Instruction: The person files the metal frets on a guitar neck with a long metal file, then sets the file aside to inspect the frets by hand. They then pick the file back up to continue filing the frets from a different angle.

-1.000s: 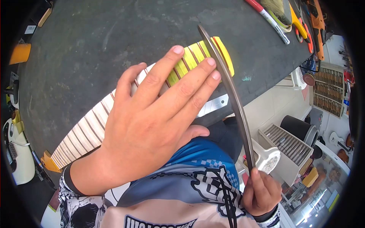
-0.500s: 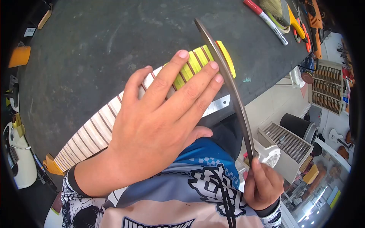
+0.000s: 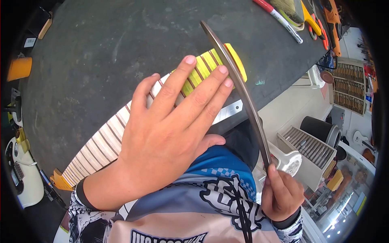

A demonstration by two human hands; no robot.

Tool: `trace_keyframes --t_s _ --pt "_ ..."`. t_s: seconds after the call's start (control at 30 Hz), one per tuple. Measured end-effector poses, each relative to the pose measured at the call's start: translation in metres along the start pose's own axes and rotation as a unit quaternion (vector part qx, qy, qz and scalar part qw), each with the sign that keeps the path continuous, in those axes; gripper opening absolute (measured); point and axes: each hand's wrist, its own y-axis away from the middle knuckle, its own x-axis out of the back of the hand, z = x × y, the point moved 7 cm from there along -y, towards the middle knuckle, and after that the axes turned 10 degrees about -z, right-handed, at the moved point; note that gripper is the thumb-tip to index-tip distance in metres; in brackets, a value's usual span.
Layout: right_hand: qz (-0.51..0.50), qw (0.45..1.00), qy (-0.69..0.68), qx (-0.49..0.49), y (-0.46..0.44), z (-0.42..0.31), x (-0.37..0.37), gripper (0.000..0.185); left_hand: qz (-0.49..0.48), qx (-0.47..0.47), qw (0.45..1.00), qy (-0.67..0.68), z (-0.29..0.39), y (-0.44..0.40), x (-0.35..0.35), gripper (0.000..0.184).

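My left hand (image 3: pixel 162 117) lies palm down with spread fingers across a long slatted board (image 3: pixel 101 143), which looks like a guitar fretboard with dark fret lines. Its surface is pale at the lower left and yellow-green (image 3: pixel 201 69) toward the upper right end. My right hand (image 3: pixel 282 194) is closed round the lower end of a long dark metal bar (image 3: pixel 246 97), perhaps a file. Near its upper part the bar crosses the yellow end, close beside my left fingertips. A shiny metal strip with a hole (image 3: pixel 229 112) lies beneath, partly hidden by my left hand.
The dark worktop (image 3: pixel 101 52) holds a red and white marker (image 3: pixel 278 20), a brush (image 3: pixel 285 9) and orange-handled scissors (image 3: pixel 318 30) at upper right. An orange block (image 3: pixel 60 180) touches the board's lower left end. A slotted rack (image 3: pixel 306 146) stands off the right edge.
The bar's upper tip has shifted left, first rising, while my right hand moved slightly right. My left hand remains spread on the board. The view has shifted slightly.
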Motion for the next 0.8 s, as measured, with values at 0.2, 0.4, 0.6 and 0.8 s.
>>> trace_keyframes --t_s 0.2,0.4,0.6,0.8 --pt "0.006 1.000 0.013 -0.025 0.053 0.000 0.000 0.051 -0.003 -0.005 1.000 -0.015 -0.001 -0.001 -0.001 0.077" --pt "0.010 1.000 -0.017 -0.012 -0.010 -0.002 -0.001 0.056 -0.010 -0.008 1.000 -0.024 -0.001 -0.001 -0.001 0.079" --pt "0.008 1.000 -0.011 -0.011 0.023 0.006 -0.005 0.058 -0.007 -0.015 1.000 -0.025 0.000 -0.004 -0.002 0.079" --pt "-0.003 1.000 0.017 -0.020 0.060 0.004 -0.009 0.057 -0.013 -0.014 1.000 -0.024 0.000 -0.004 -0.002 0.079"
